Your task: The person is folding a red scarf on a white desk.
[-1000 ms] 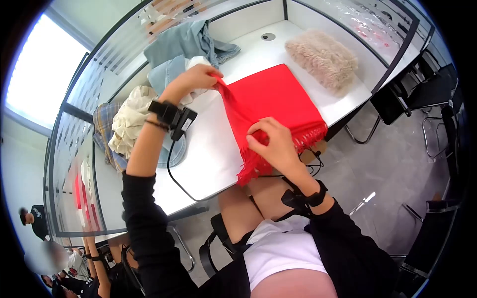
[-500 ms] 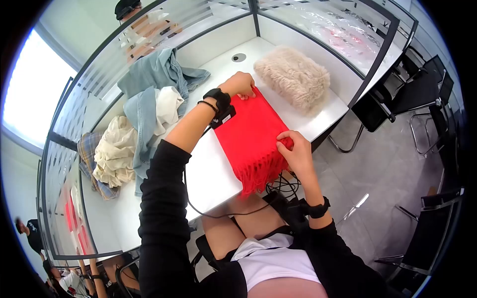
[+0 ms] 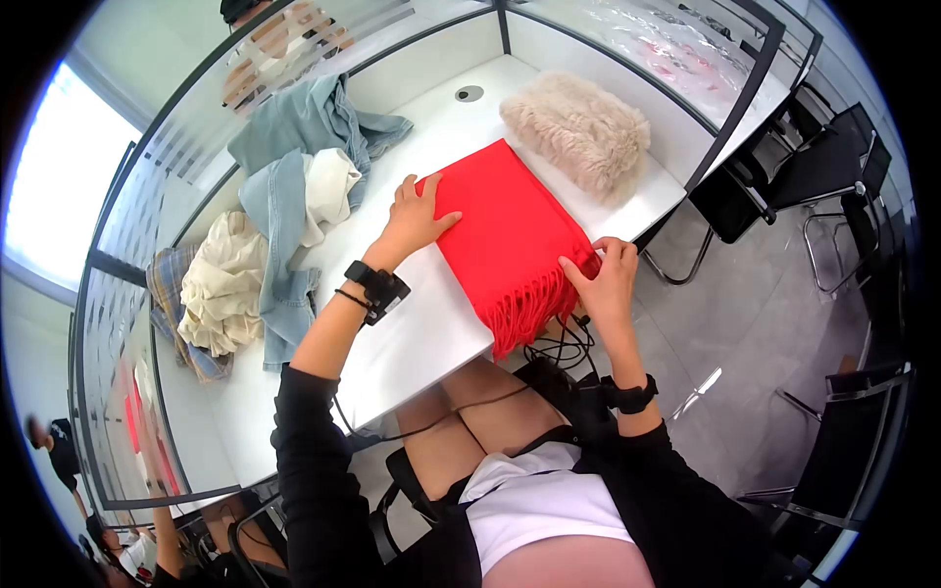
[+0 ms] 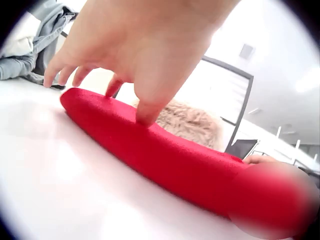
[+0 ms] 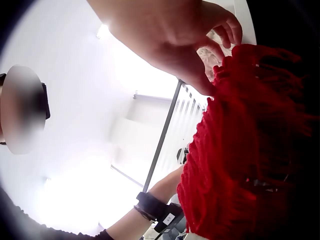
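A folded red fringed cloth (image 3: 510,225) lies flat on the white table, its fringe hanging past the front edge. The left hand (image 3: 413,218) rests on its left edge with fingers spread; in the left wrist view the thumb and a finger of that hand (image 4: 135,55) touch the top of the red cloth (image 4: 150,155). At the cloth's right front corner, the right hand (image 3: 610,284) pinches the edge between thumb and fingers. The right wrist view shows this hand (image 5: 185,45) at the edge above the fringe (image 5: 210,165).
Behind the cloth lies a fluffy beige item (image 3: 578,137). Blue denim (image 3: 294,127), white fabric (image 3: 329,191), a cream garment (image 3: 225,284) and plaid cloth (image 3: 176,304) are heaped at the left. Framed partitions enclose the table (image 3: 392,343); a black cable hangs near the front edge.
The left hand has let go of the cloth's far corner and moved left and nearer, onto its left edge. The cloth now lies flat; the right hand stays at its front corner.
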`<state>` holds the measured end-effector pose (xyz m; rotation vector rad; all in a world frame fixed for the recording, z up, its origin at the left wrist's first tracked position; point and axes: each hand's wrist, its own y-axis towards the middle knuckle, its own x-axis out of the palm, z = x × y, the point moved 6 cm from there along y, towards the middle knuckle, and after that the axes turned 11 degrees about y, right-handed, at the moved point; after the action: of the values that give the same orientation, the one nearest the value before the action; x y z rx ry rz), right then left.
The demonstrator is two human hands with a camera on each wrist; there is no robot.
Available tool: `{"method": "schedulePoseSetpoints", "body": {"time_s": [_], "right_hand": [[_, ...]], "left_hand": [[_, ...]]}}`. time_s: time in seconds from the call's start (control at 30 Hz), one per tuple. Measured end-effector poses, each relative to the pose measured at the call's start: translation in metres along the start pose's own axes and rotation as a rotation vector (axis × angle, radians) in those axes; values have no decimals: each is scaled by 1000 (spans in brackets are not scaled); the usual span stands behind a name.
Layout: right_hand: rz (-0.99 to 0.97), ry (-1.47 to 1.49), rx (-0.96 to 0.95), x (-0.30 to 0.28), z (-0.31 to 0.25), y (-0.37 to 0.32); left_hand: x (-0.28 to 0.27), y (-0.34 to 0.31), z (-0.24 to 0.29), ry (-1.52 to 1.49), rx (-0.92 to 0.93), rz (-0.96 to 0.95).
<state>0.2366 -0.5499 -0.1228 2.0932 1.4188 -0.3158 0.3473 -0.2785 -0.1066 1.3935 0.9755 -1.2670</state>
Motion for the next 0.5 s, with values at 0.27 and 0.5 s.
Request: {"method": "schedulePoseSetpoints", "body": {"time_s": [0.27,0.5], "right_hand": [[55,102,-42,-19,3,-1],[37,-125,-487,-51,-47,83]], "left_hand": [[0,-34,57,-74,350,38],[14,-55,84,-100,245,-368]]}}
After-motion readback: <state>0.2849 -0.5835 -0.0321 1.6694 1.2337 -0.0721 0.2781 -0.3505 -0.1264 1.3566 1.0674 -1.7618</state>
